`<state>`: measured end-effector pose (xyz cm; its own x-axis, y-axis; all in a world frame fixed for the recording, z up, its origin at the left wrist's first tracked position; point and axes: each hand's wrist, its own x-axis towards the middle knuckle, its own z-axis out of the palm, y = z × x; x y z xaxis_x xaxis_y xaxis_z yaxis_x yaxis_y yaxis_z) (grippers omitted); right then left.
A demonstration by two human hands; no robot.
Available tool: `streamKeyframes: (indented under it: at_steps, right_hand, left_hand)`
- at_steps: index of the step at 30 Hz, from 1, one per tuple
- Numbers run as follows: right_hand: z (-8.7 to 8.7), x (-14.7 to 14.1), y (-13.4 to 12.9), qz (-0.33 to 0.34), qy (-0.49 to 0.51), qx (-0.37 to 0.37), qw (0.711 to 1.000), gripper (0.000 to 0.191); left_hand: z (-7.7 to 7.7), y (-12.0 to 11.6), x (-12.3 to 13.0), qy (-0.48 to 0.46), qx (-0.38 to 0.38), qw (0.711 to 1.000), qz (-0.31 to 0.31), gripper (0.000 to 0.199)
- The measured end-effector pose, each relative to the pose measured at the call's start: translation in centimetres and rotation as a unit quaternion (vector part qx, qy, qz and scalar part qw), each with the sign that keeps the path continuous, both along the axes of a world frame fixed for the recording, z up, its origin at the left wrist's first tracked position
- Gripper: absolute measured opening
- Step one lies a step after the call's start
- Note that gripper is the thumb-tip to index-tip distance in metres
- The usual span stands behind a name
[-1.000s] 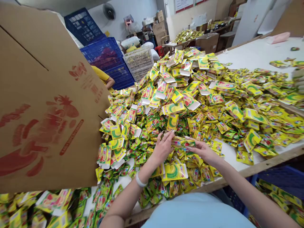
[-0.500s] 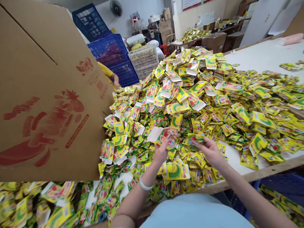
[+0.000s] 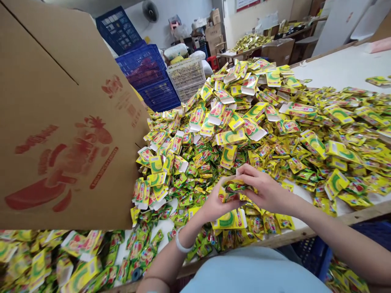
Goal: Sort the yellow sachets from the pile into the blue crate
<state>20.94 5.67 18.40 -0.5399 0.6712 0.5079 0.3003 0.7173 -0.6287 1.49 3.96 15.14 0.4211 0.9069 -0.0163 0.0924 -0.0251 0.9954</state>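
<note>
My left hand (image 3: 217, 203), with a pale bracelet on its wrist, is wrapped round a small yellow and red box (image 3: 226, 195) at the centre of the view. From the right, my right hand (image 3: 259, 187) reaches over the same box, its fingers closed on a green and yellow sachet (image 3: 236, 186) at the box's opening. How far the sachet is inside cannot be made out. Below my hands lies a yellow box (image 3: 229, 219). Around them spread many loose sachets (image 3: 195, 191) and a high heap of small boxes (image 3: 229, 138).
A large cardboard carton (image 3: 70, 134) stands close on the left. Blue crates (image 3: 159, 93) and a white crate (image 3: 187, 75) are stacked behind the heap. The wooden table edge (image 3: 360, 213) runs below my right forearm, above a blue crate (image 3: 314, 248).
My hands have come together, bringing the sachet from the right to the box. The box is now tilted within my left fingers. Another person's hand beside the carton has gone from view.
</note>
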Motion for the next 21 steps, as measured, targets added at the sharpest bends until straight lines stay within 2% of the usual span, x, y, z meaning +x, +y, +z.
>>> streamKeyframes:
  at_steps: [2,4,7,10,12,15,18,20,21]
  right_hand:
    - [0.9,0.5,-0.2,-0.006,-0.106,-0.036,0.994,0.026]
    - [1.8,0.9,-0.1,-0.009,-0.166,-0.071,0.983,0.024]
    - [2.0,1.6,0.1,0.009,-0.13,-0.113,0.985,0.023]
    - [0.5,2.1,0.2,0.045,-0.036,-0.113,0.992,0.012]
    - [-1.0,1.7,-0.2,0.077,-0.018,-0.093,0.993,0.021]
    - [-2.6,0.5,-1.7,0.099,-0.073,-0.097,0.988,0.027]
    - [-3.0,-0.2,-3.2,0.117,-0.152,-0.133,0.972,0.034]
    - [-3.2,0.4,-3.1,0.153,-0.14,-0.158,0.965,0.04]
    - [-3.5,1.0,-2.6,0.139,-0.121,-0.17,0.968,0.04]
  left_hand:
    - [-0.2,0.1,-0.2,0.033,0.02,0.999,-0.026,0.067]
    - [-0.5,0.2,-0.3,0.064,0.041,0.996,-0.046,0.066]
    - [-0.4,0.3,-0.5,0.084,0.042,0.993,-0.072,0.062]
    - [0.2,0.3,-0.8,0.122,0.022,0.986,-0.115,0.063]
    - [0.6,0.1,-1.0,0.164,0.036,0.975,-0.144,0.065]
    - [0.8,-0.3,-1.1,0.224,0.058,0.957,-0.173,0.07]
    - [0.6,-0.7,-1.3,0.3,0.055,0.929,-0.21,0.069]
    - [0.5,-0.8,-1.9,0.332,0.078,0.913,-0.223,0.059]
    - [0.6,-0.7,-2.4,0.348,0.098,0.907,-0.214,0.055]
